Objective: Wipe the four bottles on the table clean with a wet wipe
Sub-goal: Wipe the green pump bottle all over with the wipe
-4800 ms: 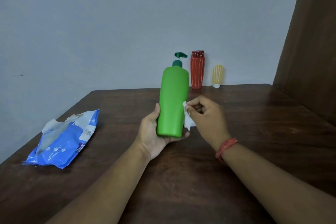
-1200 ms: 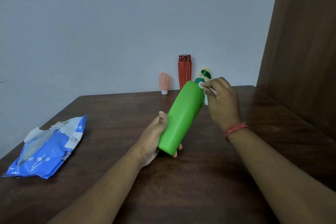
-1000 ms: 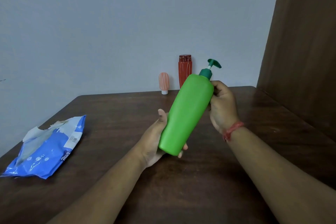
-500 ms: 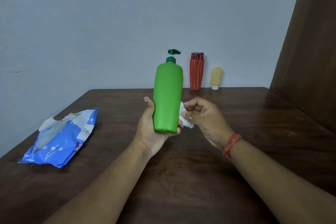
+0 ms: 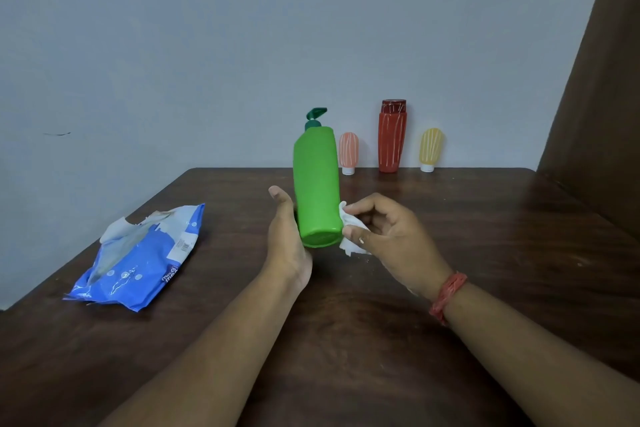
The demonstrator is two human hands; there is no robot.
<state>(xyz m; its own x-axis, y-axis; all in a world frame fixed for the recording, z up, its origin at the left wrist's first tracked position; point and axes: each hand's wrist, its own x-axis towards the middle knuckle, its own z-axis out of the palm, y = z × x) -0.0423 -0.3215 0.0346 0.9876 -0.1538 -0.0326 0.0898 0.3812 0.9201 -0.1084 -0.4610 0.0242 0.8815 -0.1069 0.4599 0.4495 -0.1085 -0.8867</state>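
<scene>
A tall green pump bottle (image 5: 316, 184) is held above the dark wooden table (image 5: 485, 253), nearly upright, its base tipped slightly toward me. My left hand (image 5: 285, 239) grips its lower part from the left, thumb up along the side. My right hand (image 5: 388, 236) pinches a crumpled white wet wipe (image 5: 349, 236) against the bottle's lower right edge. At the table's far edge by the wall stand a small pink bottle (image 5: 348, 153), a tall red bottle (image 5: 392, 135) and a small yellow bottle (image 5: 430, 149).
A blue wet-wipe pack (image 5: 138, 258) lies open on the table's left side, a wipe poking out of its top. A brown wooden panel (image 5: 595, 114) rises on the right. A grey wall stands behind the table.
The green bottle went from tilted right, with my right hand at its pump top, to nearly upright. My right hand came down with the wipe to the bottle's base.
</scene>
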